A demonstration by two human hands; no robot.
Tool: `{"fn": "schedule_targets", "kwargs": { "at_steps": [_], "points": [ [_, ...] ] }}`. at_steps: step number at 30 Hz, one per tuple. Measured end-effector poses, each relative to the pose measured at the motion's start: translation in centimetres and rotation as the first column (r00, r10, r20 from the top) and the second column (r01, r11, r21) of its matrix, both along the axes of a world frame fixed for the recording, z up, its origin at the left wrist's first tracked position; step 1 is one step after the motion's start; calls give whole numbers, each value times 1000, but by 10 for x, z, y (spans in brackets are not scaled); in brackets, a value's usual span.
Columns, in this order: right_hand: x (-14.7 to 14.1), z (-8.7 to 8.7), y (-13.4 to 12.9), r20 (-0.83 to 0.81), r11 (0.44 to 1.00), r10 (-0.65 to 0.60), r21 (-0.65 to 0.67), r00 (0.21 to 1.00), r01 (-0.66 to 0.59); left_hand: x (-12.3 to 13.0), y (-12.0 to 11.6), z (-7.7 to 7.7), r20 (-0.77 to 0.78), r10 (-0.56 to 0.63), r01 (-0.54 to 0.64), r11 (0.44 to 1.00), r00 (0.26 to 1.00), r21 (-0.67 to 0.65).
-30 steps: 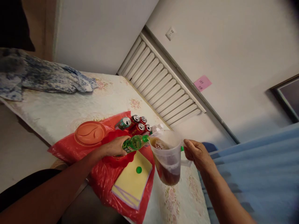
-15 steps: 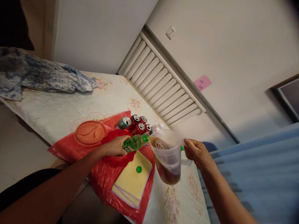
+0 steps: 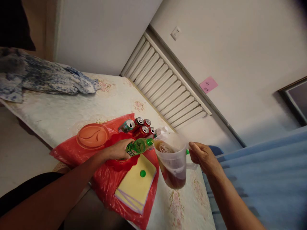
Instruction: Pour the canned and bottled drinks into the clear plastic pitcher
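- Head view, left grip: the left hand [image 3: 122, 149] is closed around a green, clear plastic bottle [image 3: 141, 146], tipped with its neck at the rim of a translucent plastic jug [image 3: 173, 171] part-filled with brown liquid.
- Head view, right grip: the right hand [image 3: 201, 157] grips the jug's handle; the jug leans towards the bottle.
- Spill risk: if the neck slips off the rim, liquid may run onto the folded yellow cloth [image 3: 134, 185] and red plastic sheet [image 3: 105, 182].
- Overflow risk: pouring too fast may raise the foam.
- Tilt risk: a loosened handle grip may swing the jug towards the red metal cans [image 3: 138, 131].
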State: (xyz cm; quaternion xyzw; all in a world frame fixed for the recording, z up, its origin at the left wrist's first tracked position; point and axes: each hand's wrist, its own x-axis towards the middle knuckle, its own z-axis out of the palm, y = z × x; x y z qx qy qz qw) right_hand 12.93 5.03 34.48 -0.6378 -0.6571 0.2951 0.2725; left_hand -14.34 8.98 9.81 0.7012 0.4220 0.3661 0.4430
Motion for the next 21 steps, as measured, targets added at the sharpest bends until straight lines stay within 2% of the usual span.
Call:
{"fn": "schedule_targets", "kwargs": {
  "at_steps": [10,21],
  "points": [
    [0,0,1,18,1000,13,3,1000,-13,0,1,-4,-2,7,-7,1000,1000,-1],
    [10,-2,4,18,999,38,4,999,-38,0,-2,2,14,-5,5,1000,1000,9]
  ]
}}
